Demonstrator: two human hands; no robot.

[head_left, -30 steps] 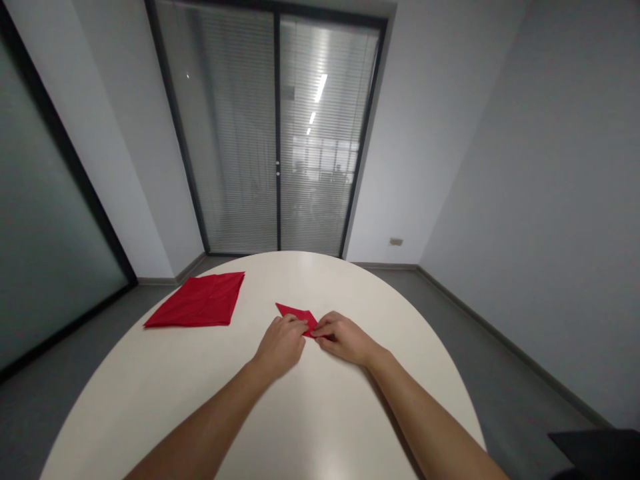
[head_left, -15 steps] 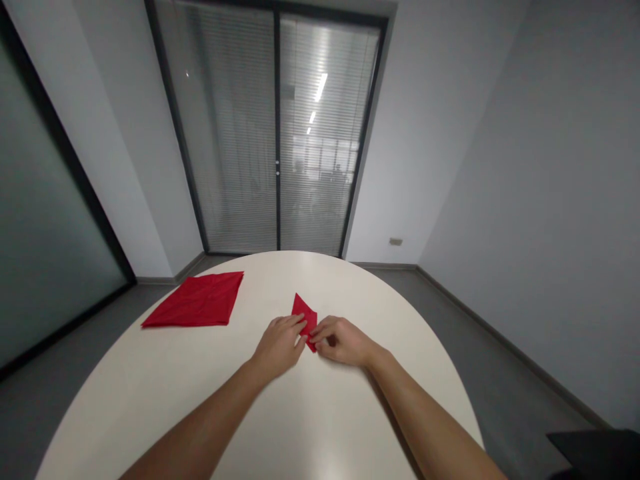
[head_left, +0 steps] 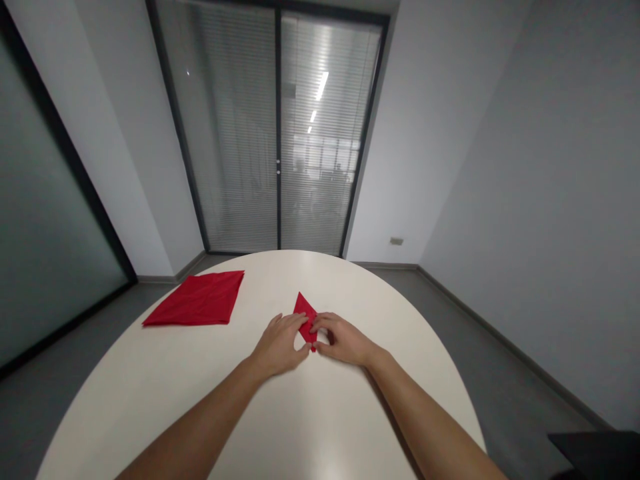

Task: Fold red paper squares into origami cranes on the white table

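Observation:
A small folded red piece, paper or cloth, lies on the round white table in front of me, its pointed tip facing away. My left hand grips its left side, fingers curved over the top and thumb at the near end. From the right, my right hand has its fingertips on the red surface, thumb close to the left thumb at the narrow near end. The fingers cover part of both edges. Farther left lies a larger flat red square, slightly creased, apart from both hands.
The round white table curves around my forearms. Beyond its far edge stand glazed panels with blinds. A dark object shows at the lower right, beside the table.
Both thumbs have come together at the near end of the small red piece. The left thumb has moved down and right. The larger red square has stayed in place.

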